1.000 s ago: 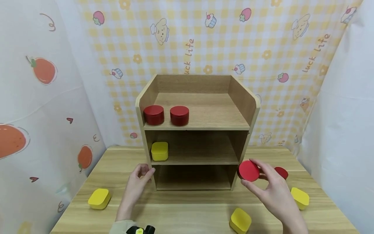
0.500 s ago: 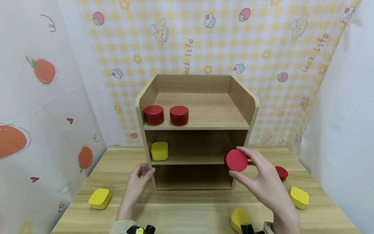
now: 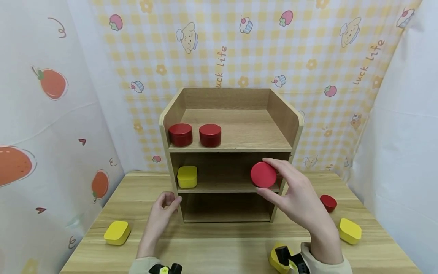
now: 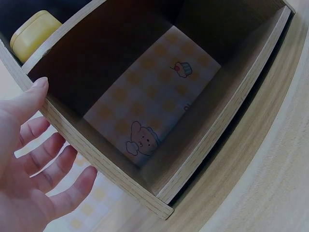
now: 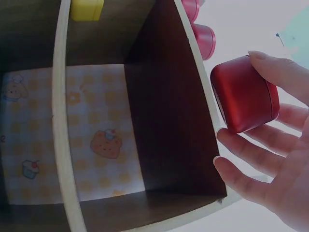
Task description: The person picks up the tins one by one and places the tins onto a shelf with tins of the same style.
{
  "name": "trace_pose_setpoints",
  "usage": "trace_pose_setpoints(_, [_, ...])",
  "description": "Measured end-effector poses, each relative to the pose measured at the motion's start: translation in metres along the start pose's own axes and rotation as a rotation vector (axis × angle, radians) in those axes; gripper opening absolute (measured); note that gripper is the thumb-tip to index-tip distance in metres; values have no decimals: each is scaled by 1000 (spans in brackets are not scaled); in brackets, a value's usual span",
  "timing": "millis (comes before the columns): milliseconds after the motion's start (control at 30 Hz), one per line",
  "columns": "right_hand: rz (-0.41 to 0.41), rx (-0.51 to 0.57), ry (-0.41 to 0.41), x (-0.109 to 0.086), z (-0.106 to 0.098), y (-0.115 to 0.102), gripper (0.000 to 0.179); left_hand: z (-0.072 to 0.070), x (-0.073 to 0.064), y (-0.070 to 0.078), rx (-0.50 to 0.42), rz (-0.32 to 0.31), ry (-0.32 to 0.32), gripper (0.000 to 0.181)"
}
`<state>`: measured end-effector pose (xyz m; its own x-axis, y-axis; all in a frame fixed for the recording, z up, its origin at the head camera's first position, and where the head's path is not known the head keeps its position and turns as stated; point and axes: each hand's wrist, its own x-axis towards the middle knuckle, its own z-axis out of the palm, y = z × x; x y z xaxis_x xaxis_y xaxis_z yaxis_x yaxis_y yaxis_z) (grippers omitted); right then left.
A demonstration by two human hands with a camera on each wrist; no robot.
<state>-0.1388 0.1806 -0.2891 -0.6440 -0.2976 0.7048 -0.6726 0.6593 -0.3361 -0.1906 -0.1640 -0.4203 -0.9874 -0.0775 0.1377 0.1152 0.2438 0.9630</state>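
Observation:
My right hand point(image 3: 302, 199) holds a round red tin point(image 3: 263, 175) between thumb and fingers, lifted in front of the middle shelf's right part. In the right wrist view, the held tin point(image 5: 246, 94) is beside the board under the top shelf. My left hand point(image 3: 162, 209) grips the left side panel of the wooden shelf unit point(image 3: 236, 131), thumb point(image 4: 38, 87) at its front edge and fingers along the outside. Two red tins, a left one point(image 3: 180, 134) and a right one point(image 3: 210, 135), stand on the top shelf. A yellow rounded-square tin point(image 3: 187, 177) stands at the middle shelf's left.
Another red tin point(image 3: 328, 203) lies on the table point(image 3: 205, 251) at right, with a yellow tin point(image 3: 350, 231) before it. One yellow tin point(image 3: 117, 233) lies at left; another yellow tin point(image 3: 276, 262) is partly hidden under my right wrist. A patterned cloth point(image 3: 219, 38) hangs behind.
My right hand has moved left and upward with the red tin, from beside the shelf unit's right panel to before the middle shelf. My left hand has stayed in place.

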Motion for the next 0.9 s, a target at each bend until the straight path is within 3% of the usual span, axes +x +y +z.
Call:
trace_pose_setpoints(233, [-54,36,-12,20,-3,-4,67,0,11,-24,10,11,11,30])
trace_pose_setpoints(300, [-51,35,-22,26,-4,-5,66,0,10,-21,13,11,13,28])
trace_pose_setpoints(433, [-23,35,-49,37,-6,-6,64,0,0,0,27,0,3,26])
trace_pose_setpoints(633, [9,39,-87,59,-6,-6,60,0,0,0,32,8,5,26])
trace_pose_setpoints(900, [27,66,-148,85,-6,0,57,1,15,-33,22,5,19,30])
